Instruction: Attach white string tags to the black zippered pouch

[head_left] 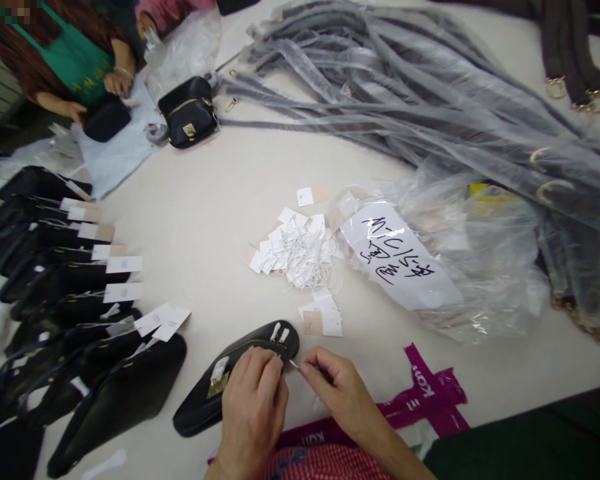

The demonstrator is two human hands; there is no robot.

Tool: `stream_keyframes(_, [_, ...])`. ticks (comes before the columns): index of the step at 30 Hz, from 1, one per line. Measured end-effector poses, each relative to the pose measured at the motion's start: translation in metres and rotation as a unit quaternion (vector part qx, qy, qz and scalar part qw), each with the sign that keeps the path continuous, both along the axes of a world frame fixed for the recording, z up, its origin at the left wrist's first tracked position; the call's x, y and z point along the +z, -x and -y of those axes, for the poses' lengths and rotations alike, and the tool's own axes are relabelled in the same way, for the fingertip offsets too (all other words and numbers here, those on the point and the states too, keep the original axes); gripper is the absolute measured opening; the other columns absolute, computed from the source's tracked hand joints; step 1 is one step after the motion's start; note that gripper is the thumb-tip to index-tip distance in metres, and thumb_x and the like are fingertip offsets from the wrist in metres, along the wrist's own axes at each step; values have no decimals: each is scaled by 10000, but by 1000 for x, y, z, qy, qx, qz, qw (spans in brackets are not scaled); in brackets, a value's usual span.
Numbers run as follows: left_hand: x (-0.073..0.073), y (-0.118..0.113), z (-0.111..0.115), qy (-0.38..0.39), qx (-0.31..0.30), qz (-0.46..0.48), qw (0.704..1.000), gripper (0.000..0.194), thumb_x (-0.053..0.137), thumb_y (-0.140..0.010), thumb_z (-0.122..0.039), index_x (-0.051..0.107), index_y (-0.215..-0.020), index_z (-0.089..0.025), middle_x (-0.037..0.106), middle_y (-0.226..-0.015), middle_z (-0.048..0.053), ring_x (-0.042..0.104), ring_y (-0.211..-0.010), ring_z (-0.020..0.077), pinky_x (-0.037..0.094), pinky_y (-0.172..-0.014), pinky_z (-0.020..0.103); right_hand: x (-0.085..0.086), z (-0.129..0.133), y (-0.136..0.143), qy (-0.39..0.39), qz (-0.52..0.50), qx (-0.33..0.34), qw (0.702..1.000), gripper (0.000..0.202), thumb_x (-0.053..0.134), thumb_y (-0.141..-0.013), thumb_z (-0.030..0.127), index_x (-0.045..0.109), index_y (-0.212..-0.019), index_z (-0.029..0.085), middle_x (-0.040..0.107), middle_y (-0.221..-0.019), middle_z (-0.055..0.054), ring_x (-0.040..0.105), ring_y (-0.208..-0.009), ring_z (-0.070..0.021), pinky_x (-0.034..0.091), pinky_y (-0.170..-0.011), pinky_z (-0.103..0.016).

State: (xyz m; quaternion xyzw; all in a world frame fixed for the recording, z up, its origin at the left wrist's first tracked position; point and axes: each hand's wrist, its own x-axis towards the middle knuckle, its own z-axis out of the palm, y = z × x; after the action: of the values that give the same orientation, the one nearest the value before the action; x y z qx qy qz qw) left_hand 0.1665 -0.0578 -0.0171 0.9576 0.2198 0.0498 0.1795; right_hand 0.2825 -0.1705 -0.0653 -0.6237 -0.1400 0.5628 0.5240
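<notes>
A small black zipped bag [203, 393] with a gold plate and white wrapped pulls lies on the table before me. My left hand [254, 400] rests over its right part, fingers curled and pinched near the zip; what they hold is hidden. Just right of the bag, my right hand [337, 387] is closed, thumb and forefinger pinching the end of a thin white string [294, 364]. Beyond the hands lies a heap of white paper tags [300, 247] with tangled strings. A few more tags [323, 315] sit between the heap and the bag.
Tagged black bags [125, 387] stand in a row at left. A plastic sack [490, 267] with a handwritten sheet [400, 257] lies right; wrapped straps [380, 87] pile behind. Purple tape [425, 393] marks the near edge. Across the table, a person's hands [117, 83] handle a black bag.
</notes>
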Motion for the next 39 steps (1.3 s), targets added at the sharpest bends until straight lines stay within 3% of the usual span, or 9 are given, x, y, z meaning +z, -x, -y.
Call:
stream_keyframes(9, [-7, 5, -7, -14, -58, 47, 997, 199, 532, -865, 36, 592, -968, -123, 639, -966, 117, 579, -927, 227, 514, -826, 372, -6, -9, -1, -19, -26, 11, 999, 206, 528, -879, 318, 602, -734, 192, 460, -608, 48, 405, -582, -123, 310, -546, -253])
stream_keyframes(22, [-9, 6, -5, -20, -61, 68, 996, 194, 555, -867, 37, 626, -973, -109, 638, -945, 117, 584, -959, 230, 529, -866, 398, 1, -24, 0, -25, -32, -9, 999, 204, 560, -869, 297, 631, -709, 191, 563, -634, 29, 491, -618, -134, 366, -588, -260])
stream_keyframes(28, [-7, 3, -5, -13, -50, 72, 996, 184, 558, -888, 5, 643, -992, -119, 654, -938, 98, 595, -970, 215, 518, -918, 371, -1, -29, -1, -31, -157, -66, 985, 128, 648, -791, 319, 595, -787, 203, 565, -564, 59, 517, -549, -125, 397, -568, -253])
stream_keyframes(33, [-4, 3, -4, -10, -49, 70, 996, 199, 532, -887, 13, 643, -983, -120, 663, -957, 100, 608, -972, 207, 507, -949, 369, -9, -32, -4, -34, -219, -20, 975, 161, 646, -777, 331, 625, -850, 189, 593, -565, 54, 540, -535, -119, 418, -581, -258])
stream_keyframes(39, [-6, 3, -3, -1, -51, 74, 996, 216, 546, -882, 14, 639, -1024, -119, 669, -994, 111, 601, -1016, 222, 506, -957, 387, -9, -41, -7, -51, -190, 7, 981, 148, 621, -797, 331, 653, -812, 188, 568, -592, 45, 531, -553, -129, 406, -562, -263])
